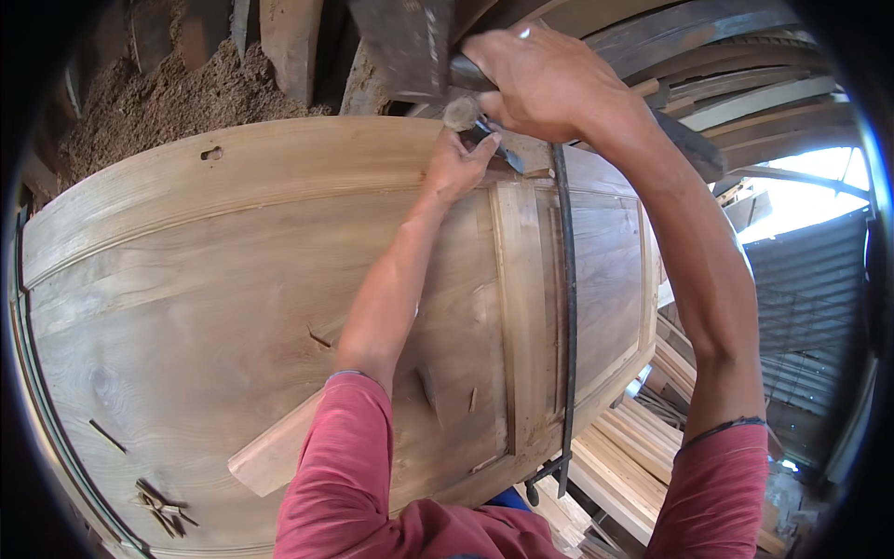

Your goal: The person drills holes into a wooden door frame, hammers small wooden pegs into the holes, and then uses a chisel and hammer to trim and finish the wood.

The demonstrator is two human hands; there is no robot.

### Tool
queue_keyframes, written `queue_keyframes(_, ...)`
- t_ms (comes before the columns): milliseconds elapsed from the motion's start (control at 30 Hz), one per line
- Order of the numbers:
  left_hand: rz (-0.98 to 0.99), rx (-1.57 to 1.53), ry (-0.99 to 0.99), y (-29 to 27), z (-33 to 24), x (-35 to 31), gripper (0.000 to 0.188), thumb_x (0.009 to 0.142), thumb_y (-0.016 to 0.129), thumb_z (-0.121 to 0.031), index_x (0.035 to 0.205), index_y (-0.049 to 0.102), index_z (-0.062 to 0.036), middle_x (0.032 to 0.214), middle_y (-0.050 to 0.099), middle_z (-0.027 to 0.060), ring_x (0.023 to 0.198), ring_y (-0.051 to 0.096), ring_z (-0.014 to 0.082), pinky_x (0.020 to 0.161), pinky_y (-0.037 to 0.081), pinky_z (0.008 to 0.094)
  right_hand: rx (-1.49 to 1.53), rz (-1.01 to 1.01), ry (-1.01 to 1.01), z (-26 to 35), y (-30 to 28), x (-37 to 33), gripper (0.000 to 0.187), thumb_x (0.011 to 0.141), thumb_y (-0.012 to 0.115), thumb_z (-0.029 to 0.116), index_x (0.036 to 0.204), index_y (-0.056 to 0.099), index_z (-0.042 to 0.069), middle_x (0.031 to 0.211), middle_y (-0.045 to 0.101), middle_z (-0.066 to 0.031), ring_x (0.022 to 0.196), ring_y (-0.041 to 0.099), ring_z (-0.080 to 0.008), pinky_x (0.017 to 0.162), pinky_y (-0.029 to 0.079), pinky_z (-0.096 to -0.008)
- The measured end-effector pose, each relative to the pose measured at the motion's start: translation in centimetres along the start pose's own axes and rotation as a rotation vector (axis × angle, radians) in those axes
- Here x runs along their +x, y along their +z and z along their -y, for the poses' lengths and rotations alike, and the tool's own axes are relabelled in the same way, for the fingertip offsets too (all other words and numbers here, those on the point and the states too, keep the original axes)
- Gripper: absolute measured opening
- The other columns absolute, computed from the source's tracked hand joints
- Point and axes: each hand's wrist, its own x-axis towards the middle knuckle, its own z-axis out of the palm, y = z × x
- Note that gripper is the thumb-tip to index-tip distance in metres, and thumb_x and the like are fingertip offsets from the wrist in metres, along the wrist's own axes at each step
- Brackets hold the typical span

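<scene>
My left hand [458, 166] grips a chisel upright at an angle, its round wooden butt [460, 114] up and its blade [508, 158] down toward the far rail of a wooden panelled door [233, 270]. Beside it, my right hand [540, 79] is closed round the handle of a dark, blocky mallet [402, 51]. The mallet head hangs just above and left of the chisel's butt, apart from it as far as I can see. A dark bar clamp [567, 307] spans the door close to the chisel blade.
Several small wooden pegs [166, 511] and a loose board [272, 450] lie on the door. Another clamp bar [58, 447] runs along its left end. Sawdust [177, 116] heaps at the far left. Stacked planks [615, 466] stand at the right, below corrugated sheeting [810, 298].
</scene>
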Motion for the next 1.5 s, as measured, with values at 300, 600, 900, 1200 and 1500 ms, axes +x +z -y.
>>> queue_keyframes(300,0.082,0.002,-0.082,0.1,0.6,-0.9,0.026,0.092,0.072,-0.008,0.115,0.064,-0.0009,0.103,0.069,0.0036,0.093,0.061,0.011,0.084,0.051,0.0304,0.001,0.079,0.125,0.6,1.9,0.0,0.033,0.085,0.071,0.02,0.112,0.067,0.002,0.106,0.071,-0.0223,0.099,0.068,-0.0417,0.08,0.056,-0.0483)
queue_keyframes(600,0.009,-0.05,-0.051,-1.4,-0.3,0.8,0.011,0.093,0.073,-0.009,0.1,0.069,-0.0024,0.093,0.069,0.0007,0.086,0.062,0.0089,0.078,0.051,0.0276,0.196,-0.272,0.081,-0.3,0.5,-3.6,0.03,0.087,0.067,0.015,0.114,0.069,0.002,0.104,0.073,-0.0215,0.102,0.07,-0.04,0.089,0.056,-0.0479)
queue_keyframes(900,0.08,-0.019,0.024,0.1,0.2,0.4,0.014,0.092,0.073,-0.007,0.103,0.068,-0.0017,0.091,0.069,0.0009,0.084,0.062,0.009,0.076,0.052,0.0272,0.322,-0.411,0.016,-0.2,-2.1,-4.5,0.04,0.085,0.061,0.014,0.119,0.063,-0.005,0.094,0.07,-0.029,0.096,0.069,-0.0439,0.088,0.055,-0.0488)
queue_keyframes(1200,0.113,0.078,0.046,1.4,0.4,-0.1,0.014,0.091,0.074,-0.01,0.101,0.068,-0.0023,0.088,0.068,-0.0012,0.08,0.059,0.0077,0.073,0.052,0.0274,0.053,0.005,0.137,-3.2,5.9,-3.0,0.034,0.087,0.069,0.019,0.118,0.065,0.005,0.097,0.072,-0.0211,0.098,0.068,-0.0422,0.085,0.055,-0.0514)
queue_keyframes(1500,0.122,0.153,-0.024,0.2,-1.4,0.0,0.011,0.091,0.075,-0.01,0.097,0.07,-0.002,0.086,0.07,-0.0013,0.076,0.058,0.0064,0.069,0.051,0.0267,0.225,-0.228,0.153,-1.9,3.1,-4.9,0.034,0.087,0.069,0.018,0.118,0.065,0.005,0.098,0.072,-0.0213,0.098,0.068,-0.0418,0.085,0.055,-0.0516)
